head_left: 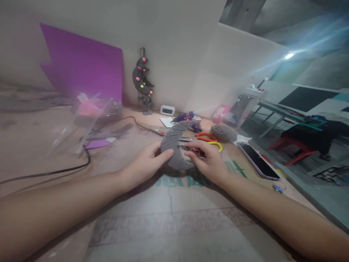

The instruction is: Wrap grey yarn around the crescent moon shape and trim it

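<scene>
A crescent moon shape wrapped in grey yarn [174, 140] is held upright just above the table. My left hand [148, 158] grips its left edge, thumb in front and fingers behind. At the inner curve, my right hand [205, 158] has its thumb and forefinger pinched close together. What lies between those fingertips is too small to make out. Orange-handled scissors [206, 137] lie just behind the right hand, and a yellow handle [216, 146] shows beside its knuckles. A ball of grey yarn [222, 133] rests farther back to the right.
A finished-looking crescent ornament [143, 78] with coloured pom-poms leans on the wall. Behind the work are a dark blue glue gun [184, 117] and a small digital clock [167, 110]. A phone [259, 160] lies at right; a black cable [68, 169] and purple sheet [87, 65] are left.
</scene>
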Demonstrator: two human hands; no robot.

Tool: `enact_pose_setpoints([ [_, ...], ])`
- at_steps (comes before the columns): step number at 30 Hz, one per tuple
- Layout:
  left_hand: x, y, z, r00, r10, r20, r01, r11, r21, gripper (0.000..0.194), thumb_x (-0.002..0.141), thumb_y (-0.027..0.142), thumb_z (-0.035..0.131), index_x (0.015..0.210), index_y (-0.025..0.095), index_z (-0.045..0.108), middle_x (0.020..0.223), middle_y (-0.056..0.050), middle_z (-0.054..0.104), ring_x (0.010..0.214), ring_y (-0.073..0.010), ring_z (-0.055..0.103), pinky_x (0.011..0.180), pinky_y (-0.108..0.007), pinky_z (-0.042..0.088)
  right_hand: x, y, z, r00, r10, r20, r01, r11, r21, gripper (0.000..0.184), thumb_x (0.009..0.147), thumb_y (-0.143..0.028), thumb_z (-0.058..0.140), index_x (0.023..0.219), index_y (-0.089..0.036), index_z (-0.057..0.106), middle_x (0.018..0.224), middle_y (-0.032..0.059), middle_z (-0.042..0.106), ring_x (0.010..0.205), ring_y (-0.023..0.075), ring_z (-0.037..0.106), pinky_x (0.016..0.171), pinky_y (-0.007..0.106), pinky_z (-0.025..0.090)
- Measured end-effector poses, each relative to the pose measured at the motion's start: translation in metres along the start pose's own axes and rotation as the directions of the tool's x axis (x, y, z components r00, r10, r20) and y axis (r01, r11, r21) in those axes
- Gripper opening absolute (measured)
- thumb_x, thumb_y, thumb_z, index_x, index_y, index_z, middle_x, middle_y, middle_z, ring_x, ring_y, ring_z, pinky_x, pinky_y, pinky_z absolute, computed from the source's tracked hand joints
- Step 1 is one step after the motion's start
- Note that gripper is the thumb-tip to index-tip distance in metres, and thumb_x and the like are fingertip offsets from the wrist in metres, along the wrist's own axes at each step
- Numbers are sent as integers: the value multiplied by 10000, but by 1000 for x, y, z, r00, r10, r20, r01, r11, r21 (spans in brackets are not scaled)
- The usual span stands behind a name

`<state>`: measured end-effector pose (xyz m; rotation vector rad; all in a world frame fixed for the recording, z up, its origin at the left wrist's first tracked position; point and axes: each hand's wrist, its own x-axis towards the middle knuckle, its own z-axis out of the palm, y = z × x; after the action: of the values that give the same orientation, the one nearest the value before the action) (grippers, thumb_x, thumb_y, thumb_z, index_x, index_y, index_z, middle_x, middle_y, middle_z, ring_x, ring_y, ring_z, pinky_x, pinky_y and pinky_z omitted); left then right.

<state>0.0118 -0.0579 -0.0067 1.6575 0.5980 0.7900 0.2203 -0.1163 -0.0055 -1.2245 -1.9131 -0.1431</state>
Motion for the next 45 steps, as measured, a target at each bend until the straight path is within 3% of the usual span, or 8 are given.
enact_pose_setpoints([
  [7,0,4,-1,999,-11,-32,11,1000,19,208,876,374,551,781,190,536,537,69,443,551,-122,488,536,-224,403,1,-1,2,996,84,-28,-83,996,44,219,856,-339,667,1019,-194,650,811,38,682,664,152,608,632,287,504],
  [18,-5,7,-2,997,72,-27,-67,982,176,246,896,391,519,929,163,607,683,19,594,608,-136,537,550,-233,425,0,0,0,999,52,1,-52,999,-5,212,865,-340,656,1031,-209,656,841,40,698,698,161,632,650,290,517],
  [30,-5,5,-1,996,83,-16,-79,982,174,265,899,403,517,964,165,613,763,-7,647,716,-168,602,601,-249,469,1,-2,0,999,48,4,-48,999,-21,182,873,-328,647,1006,-206,667,807,38,700,692,164,641,625,281,510],
  [35,-4,4,-1,994,109,-8,-106,979,176,280,901,380,509,1023,156,625,903,-44,694,801,-185,628,672,-272,495,0,0,0,999,36,6,-35,999,-16,183,870,-332,652,1007,-213,674,810,37,704,696,164,644,633,280,512],
  [45,-5,3,-1,997,78,-10,-76,982,171,287,890,412,519,980,162,626,770,-18,664,680,-163,600,569,-243,463,0,2,3,998,59,-16,-58,998,31,159,864,-324,662,971,-207,675,815,35,711,681,154,637,640,275,516],
])
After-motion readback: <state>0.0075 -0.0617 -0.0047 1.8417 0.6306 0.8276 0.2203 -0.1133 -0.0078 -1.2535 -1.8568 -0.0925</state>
